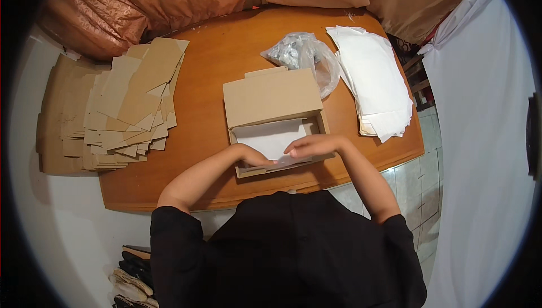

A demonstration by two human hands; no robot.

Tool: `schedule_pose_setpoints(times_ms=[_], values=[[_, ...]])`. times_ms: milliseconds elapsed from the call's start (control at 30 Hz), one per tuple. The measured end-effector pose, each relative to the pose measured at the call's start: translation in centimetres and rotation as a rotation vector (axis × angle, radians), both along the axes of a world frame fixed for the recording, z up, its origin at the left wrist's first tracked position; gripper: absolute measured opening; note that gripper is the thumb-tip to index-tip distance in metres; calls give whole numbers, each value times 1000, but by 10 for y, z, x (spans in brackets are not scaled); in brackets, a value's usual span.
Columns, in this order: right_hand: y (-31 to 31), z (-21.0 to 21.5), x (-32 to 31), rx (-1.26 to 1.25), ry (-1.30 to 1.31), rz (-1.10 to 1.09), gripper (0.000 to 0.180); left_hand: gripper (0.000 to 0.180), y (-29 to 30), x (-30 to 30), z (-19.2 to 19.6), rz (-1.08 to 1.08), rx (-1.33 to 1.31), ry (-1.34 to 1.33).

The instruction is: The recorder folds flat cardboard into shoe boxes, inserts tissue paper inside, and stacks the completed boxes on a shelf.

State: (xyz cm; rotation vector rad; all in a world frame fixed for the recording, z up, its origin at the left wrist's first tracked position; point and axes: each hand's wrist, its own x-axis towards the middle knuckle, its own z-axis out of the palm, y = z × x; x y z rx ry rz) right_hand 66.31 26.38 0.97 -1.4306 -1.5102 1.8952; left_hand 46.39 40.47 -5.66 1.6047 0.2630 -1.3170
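1. Fingers of the left hand [248, 154] and right hand [311, 145] lie flat and close together, tips nearly meeting, pressing a white paper sheet [270, 137] down into an open cardboard box [271, 98]; neither hand grips anything.
2. White sheet: directly under and just beyond the fingertips, lining the box's inside; its far part is bare, its near edge hidden under the fingers.
3. Box: its raised lid flap stands just beyond the fingertips, its front wall just below them, near the front edge of the wooden surface [214, 82].
4. Stack of white paper sheets [375, 82]: beyond and to the right of the right fingers, well apart from them.
5. Clear plastic bag [302, 54] with small greyish contents: beyond the fingers, behind the lid flap, touching the box.
6. Piles of flat brown cardboard blanks [132, 99]: far to the left of the left fingers, partly overhanging the surface's edge.
7. Risks, as judged: uneven pressure could crease or tear the sheet; a hard downward push could slide the box toward the near edge; the overhanging blanks could slip off if the surface is jolted.
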Motion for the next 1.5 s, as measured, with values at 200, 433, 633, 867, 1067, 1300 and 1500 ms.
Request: schedule_pose_setpoints(times_ms=[200,433,633,867,1067,1300,1500], values=[[39,-22,-22,-482,-321,361,84,86,2,1,-8,-26,70,-7],[33,1,-3,-223,-304,203,77,82,28,-21,44,372,-29,-409],[3,21,-1,246,-751,61,46,37,2,-36,104,212,485,-576],[1,-6,-41,859,-1146,-362,48,40,-24,-27,72,420,1302,-1289],[15,-14,-37,953,-1238,-430,36,31,-7,-27,39,371,1433,-1274],[-2,-32,-27,999,-1240,-264,8,21,-12,-28,45,303,1330,-1381],[-8,-37,-30,907,-1182,-56,10,6,2,-29,34,124,1080,-1421]])
